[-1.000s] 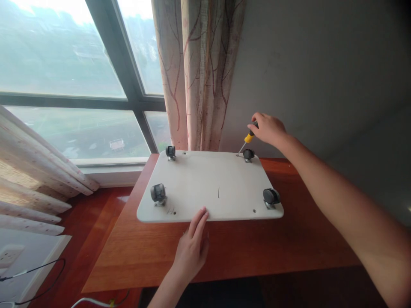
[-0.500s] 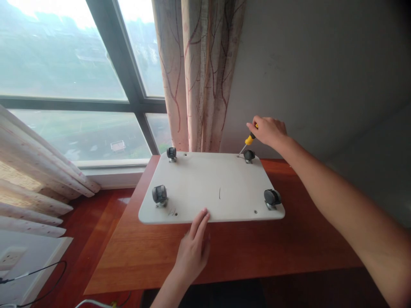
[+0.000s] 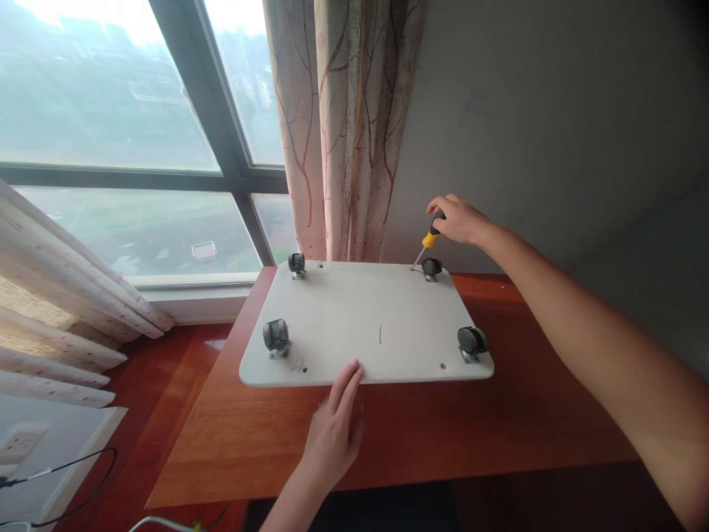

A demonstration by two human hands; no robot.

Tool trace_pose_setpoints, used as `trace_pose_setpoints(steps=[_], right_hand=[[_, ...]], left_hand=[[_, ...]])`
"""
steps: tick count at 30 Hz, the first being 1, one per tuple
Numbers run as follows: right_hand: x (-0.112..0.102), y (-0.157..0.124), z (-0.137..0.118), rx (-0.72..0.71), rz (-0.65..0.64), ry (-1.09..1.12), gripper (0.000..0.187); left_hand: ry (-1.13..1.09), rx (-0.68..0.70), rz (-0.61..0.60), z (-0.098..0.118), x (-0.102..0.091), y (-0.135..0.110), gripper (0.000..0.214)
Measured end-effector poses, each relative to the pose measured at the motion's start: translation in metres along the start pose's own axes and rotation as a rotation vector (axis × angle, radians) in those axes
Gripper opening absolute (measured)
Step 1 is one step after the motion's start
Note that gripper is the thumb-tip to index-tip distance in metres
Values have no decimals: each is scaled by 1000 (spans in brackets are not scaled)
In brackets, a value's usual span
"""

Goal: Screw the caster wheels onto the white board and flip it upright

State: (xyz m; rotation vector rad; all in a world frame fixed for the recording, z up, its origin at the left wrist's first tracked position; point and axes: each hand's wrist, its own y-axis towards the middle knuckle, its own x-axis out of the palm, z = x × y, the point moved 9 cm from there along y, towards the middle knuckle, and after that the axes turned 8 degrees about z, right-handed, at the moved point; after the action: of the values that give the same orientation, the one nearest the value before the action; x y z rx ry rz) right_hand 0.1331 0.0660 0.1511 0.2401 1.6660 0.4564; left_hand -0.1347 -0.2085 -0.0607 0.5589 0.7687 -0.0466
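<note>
A white board (image 3: 360, 318) lies upside down on a wooden desk (image 3: 421, 428), with a black caster at each corner. My right hand (image 3: 457, 219) is closed round a yellow-and-black screwdriver (image 3: 427, 241), whose tip rests beside the far right caster (image 3: 431, 267). My left hand (image 3: 335, 432) lies flat with fingers stretched out, fingertips against the board's near edge. The other casters sit at far left (image 3: 297, 263), near left (image 3: 275, 336) and near right (image 3: 471, 341).
A patterned curtain (image 3: 343, 125) hangs behind the board beside a grey wall (image 3: 554, 125). A large window (image 3: 111, 133) fills the left. A wall socket (image 3: 19, 442) and cables (image 3: 83, 473) are at lower left, below the desk edge.
My right hand has shifted slightly on the screwdriver handle, its wrist turning. The left hand and the board stay where they were.
</note>
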Motion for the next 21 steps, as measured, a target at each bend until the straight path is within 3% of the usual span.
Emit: trace_pose_setpoints(steps=[2,8,11,15,21], right_hand=[[-1,1,-1,-23,7,38,36],[-9,-6,7,125,67,-166,39],[-4,-3,2,45,8,-24,31],[-2,-3,-1,-17,-37,118,40],[-11,-11,7,121,60,-164,41]], left_hand=[[3,-1,-2,0,0,0,66],[12,4,12,1,-1,0,67],[8,7,19,1,-2,0,68],[10,-1,9,0,-1,0,67],[7,-3,-6,0,0,0,67]])
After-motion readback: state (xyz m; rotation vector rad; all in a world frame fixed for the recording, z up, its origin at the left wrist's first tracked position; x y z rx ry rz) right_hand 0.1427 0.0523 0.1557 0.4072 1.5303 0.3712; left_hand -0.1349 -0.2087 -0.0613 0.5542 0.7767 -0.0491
